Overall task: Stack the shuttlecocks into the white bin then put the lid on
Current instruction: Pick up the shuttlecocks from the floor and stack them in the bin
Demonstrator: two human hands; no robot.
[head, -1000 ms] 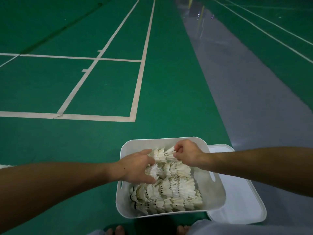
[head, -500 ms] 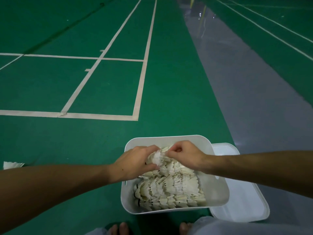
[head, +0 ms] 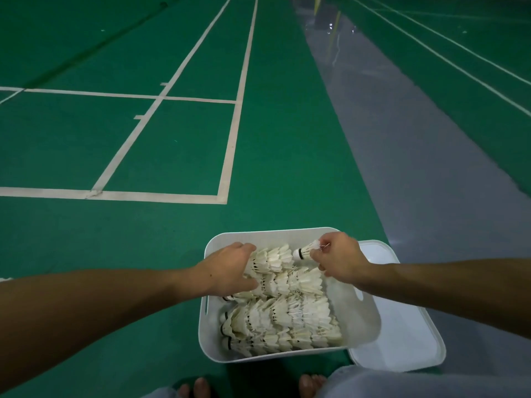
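Right hand (head: 337, 261) pinching one shuttlecock (head: 306, 249) by its feathers, cork base with a black band pointing left, held just above the bin's far right corner. Left hand (head: 230, 268) spread over the far row (head: 271, 258), fingers curled on the end of that nested column, thumb low beside the row below. Rows of shuttlecocks (head: 283, 320) lying on their sides in the bin (head: 363, 320), nested cone into cone, corks to the left, creamy white feather skirts ruffled and ribbed with thin quills. Bin white, smooth plastic, rounded corners, slot handles in the side walls, set on green court floor (head: 143, 239). Lid (head: 402, 340) flat on the floor, right of the bin, partly tucked under it, same white plastic with a raised rim. White lines (head: 115, 193) and a grey glossy strip (head: 416, 168) beyond. Bare toes (head: 201, 387) at the bottom edge.
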